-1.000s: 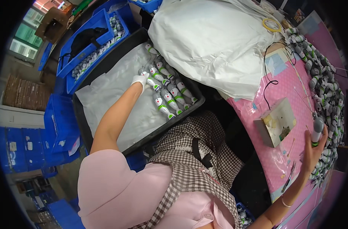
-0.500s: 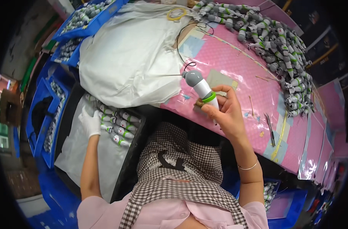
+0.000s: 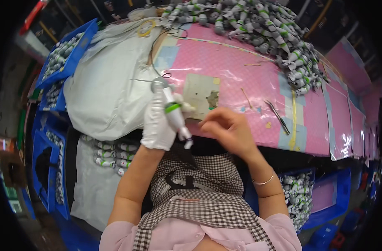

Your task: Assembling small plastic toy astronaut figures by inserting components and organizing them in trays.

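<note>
My left hand, in a white glove, is shut on a small bowling-pin-shaped figure. The figure is grey at the top and white below, with a green band, and tilts over the table's near edge. Beside its grey head a thin metal rod points left; whether they touch, I cannot tell. My bare right hand is just to the right, its fingers loosely bent and apart with nothing seen in them. Behind the figure, a flat grey plate with a small metal piece lies on the table.
A pink-covered table carries a large heap of similar figures and tweezers. White sheeting covers its left part. Rows of figures lie at lower left. Blue crates hold more, and a black cable crosses the sheeting's edge.
My left hand has come up from the rows of figures and taken hold of the figure. My right hand has let it go and drawn away. The view has shifted right.
</note>
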`<state>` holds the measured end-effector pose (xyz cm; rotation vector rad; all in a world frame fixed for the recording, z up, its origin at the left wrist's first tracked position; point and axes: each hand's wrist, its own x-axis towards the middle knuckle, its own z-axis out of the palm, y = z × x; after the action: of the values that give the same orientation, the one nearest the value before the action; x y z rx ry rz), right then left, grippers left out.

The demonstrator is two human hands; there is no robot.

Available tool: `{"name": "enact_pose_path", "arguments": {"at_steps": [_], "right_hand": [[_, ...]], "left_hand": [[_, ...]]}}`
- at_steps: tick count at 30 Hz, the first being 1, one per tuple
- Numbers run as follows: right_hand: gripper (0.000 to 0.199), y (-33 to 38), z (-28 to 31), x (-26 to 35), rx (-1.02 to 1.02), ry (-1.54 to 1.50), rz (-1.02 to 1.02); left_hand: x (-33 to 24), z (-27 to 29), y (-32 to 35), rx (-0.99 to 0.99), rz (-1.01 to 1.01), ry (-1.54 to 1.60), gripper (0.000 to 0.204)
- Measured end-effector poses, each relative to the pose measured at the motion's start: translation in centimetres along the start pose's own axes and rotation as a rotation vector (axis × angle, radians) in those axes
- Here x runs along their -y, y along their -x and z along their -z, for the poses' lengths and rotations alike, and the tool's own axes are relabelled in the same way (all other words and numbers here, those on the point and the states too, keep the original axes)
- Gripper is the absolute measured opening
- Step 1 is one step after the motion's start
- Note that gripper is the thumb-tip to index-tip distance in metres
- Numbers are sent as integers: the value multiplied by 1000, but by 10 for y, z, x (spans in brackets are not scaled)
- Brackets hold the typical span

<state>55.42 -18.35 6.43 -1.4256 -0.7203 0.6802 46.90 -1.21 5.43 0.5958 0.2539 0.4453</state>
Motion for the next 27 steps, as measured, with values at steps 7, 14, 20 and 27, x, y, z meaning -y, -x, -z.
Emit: {"name": "enact_pose_path", "arguments": {"at_steps": [7,14,20,27], "right_hand": [[12,-27,105,-57,-612,1242,204],[7,-30,19,-7,-364,367,339],[19,-42,-7,-7,-196,433,620],[20,-36,-22,-16,-270,390,604]], "left_hand": [[-15,-21,1,49,325,175,46],[7,-14,-1,-52,268,-116,43],[14,-14,-3,-59,180,-390,45],[17,-8,-2,-63,201,-357,45]]}}
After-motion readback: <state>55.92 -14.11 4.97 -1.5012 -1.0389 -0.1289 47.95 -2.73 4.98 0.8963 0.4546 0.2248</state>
